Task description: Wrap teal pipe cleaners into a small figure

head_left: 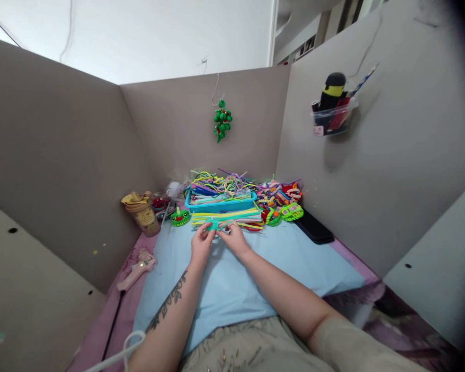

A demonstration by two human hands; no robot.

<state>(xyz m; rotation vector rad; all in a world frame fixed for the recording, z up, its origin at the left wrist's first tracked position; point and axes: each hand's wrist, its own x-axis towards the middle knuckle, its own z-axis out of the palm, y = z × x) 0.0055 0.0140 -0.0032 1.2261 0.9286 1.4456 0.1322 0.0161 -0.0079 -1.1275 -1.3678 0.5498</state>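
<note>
Item: small teal fuzzy pipe-cleaner piece (213, 225), pinched between left hand (201, 242) and right hand (234, 238), just in front of the blue plastic tray (220, 205) of coloured stems. Likely light, soft, bendable; best gripped at its ends with fingertips.

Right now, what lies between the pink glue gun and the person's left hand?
In the head view, only bare light-blue cloth and a strip of pink surface lie between the glue gun and the left hand, which holds a small teal piece.

bare forearms, dark leafy tattoo on left forearm (170, 305), beige short sleeve at right arm (356, 346), beige trousers
</note>
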